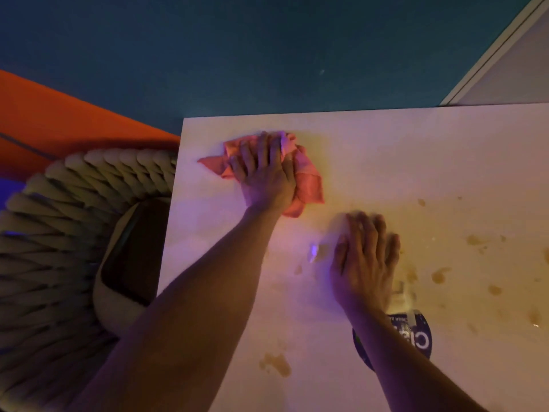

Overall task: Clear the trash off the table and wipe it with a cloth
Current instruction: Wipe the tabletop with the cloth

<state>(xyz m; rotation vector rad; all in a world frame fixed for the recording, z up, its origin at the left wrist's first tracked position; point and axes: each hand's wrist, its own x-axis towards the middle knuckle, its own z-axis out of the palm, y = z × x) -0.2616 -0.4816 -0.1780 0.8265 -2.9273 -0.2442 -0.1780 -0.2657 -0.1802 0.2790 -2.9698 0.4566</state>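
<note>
A crumpled orange-pink cloth [309,179] lies near the far left corner of the white table [430,150]. My left hand [264,171] presses down on the cloth, fingers spread over it and slightly curled into its folds. Flat on the tabletop nearer to me rests my right hand [365,260], fingers straight, slightly blurred. Brownish stains [274,364] spot the table's near and right parts, with more stains [439,275] to the right of that hand. A small shiny scrap [316,252] sits just left of my right hand.
A dark blue labelled bottle [416,337] stands by my right wrist, partly hidden by the forearm. A woven chair [59,233] with a dark seat is at the table's left. Teal floor [237,55] lies beyond, orange fabric [44,114] at the left.
</note>
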